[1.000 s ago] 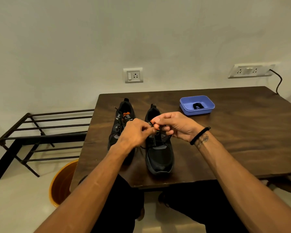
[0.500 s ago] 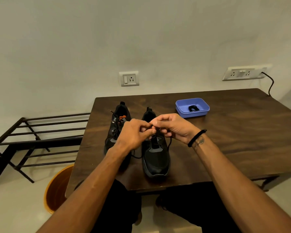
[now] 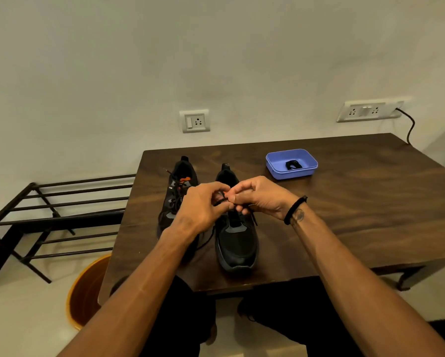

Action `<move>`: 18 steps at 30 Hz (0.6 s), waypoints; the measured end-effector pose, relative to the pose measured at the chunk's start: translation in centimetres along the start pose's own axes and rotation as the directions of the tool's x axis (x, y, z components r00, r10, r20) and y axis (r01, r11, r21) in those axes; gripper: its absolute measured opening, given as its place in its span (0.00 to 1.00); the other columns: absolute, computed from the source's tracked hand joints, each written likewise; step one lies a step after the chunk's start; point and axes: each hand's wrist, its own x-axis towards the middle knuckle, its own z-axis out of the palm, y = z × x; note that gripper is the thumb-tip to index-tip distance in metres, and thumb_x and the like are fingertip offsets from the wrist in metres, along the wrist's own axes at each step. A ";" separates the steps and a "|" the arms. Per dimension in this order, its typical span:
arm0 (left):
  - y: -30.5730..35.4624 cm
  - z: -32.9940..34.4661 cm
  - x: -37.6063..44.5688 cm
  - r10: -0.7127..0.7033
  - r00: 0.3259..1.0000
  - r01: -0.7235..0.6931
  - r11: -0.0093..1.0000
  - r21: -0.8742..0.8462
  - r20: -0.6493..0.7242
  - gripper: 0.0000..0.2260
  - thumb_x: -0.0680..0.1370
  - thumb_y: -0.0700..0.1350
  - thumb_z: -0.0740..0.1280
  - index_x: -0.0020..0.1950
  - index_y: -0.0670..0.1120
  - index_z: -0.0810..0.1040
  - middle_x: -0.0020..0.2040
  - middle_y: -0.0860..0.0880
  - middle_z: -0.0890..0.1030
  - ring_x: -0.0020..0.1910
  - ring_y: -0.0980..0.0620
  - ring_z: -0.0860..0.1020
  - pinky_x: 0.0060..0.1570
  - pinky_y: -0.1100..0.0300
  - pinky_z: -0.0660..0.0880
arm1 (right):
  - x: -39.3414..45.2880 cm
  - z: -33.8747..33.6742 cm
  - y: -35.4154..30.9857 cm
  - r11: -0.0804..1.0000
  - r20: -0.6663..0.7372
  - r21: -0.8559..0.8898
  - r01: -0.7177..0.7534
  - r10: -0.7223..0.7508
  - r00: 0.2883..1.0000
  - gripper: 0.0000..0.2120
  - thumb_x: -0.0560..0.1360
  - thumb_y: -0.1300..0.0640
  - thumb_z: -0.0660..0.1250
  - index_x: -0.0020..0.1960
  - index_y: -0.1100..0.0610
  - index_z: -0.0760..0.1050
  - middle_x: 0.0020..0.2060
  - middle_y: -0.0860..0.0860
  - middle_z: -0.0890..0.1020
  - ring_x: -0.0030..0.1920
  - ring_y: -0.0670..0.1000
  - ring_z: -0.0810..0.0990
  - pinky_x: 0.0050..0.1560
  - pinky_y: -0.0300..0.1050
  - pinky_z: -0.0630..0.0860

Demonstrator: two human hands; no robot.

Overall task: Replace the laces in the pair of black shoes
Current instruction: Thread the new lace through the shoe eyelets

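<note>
Two black shoes stand side by side on the dark wooden table (image 3: 345,215), toes toward me. The right shoe (image 3: 235,243) has a black lace (image 3: 252,217) running through its upper eyelets. My left hand (image 3: 201,204) and my right hand (image 3: 260,197) meet above its tongue, and both pinch that lace between fingers and thumb. A loose strand hangs down at each side of the shoe. The left shoe (image 3: 176,194), with orange accents, stays laced and is partly hidden behind my left hand.
A blue plastic tray (image 3: 303,171) holding a coiled black lace (image 3: 292,164) sits at the table's back. A black metal rack (image 3: 56,217) stands to the left, an orange bucket (image 3: 83,292) on the floor below the table's left corner. A cable (image 3: 410,127) hangs from the wall socket.
The camera view has shifted slightly downward and right. My hands stay together over the right shoe, working the lace with small finger movements; the shoes have not moved.
</note>
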 end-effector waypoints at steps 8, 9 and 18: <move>-2.3 -0.7 0.0 -0.235 0.965 0.243 0.968 0.064 -0.117 0.03 0.78 0.50 0.74 0.48 0.54 0.87 0.44 0.54 0.86 0.45 0.56 0.83 0.53 0.51 0.82 | 0.0 -1.4 0.1 1.000 -0.194 0.008 0.004 -0.003 0.981 0.08 0.77 0.65 0.73 0.56 0.64 0.84 0.46 0.60 0.86 0.38 0.48 0.80 0.40 0.40 0.80; -2.4 -0.7 -0.1 -0.259 0.961 0.267 0.961 0.074 -0.098 0.03 0.78 0.50 0.74 0.49 0.54 0.86 0.44 0.54 0.85 0.45 0.56 0.82 0.53 0.51 0.82 | -0.1 -1.5 0.0 1.000 -0.193 -0.006 0.004 -0.005 0.981 0.07 0.78 0.67 0.71 0.55 0.63 0.84 0.47 0.60 0.87 0.38 0.48 0.81 0.42 0.40 0.81; -0.8 0.8 0.7 0.015 1.000 -0.015 0.999 -0.029 0.001 0.09 0.77 0.50 0.75 0.57 0.53 0.87 0.43 0.54 0.86 0.42 0.60 0.83 0.49 0.57 0.82 | -0.5 0.2 -0.6 0.999 -0.043 -0.021 -0.036 0.035 0.998 0.12 0.78 0.65 0.72 0.60 0.65 0.76 0.46 0.61 0.87 0.42 0.52 0.86 0.43 0.41 0.84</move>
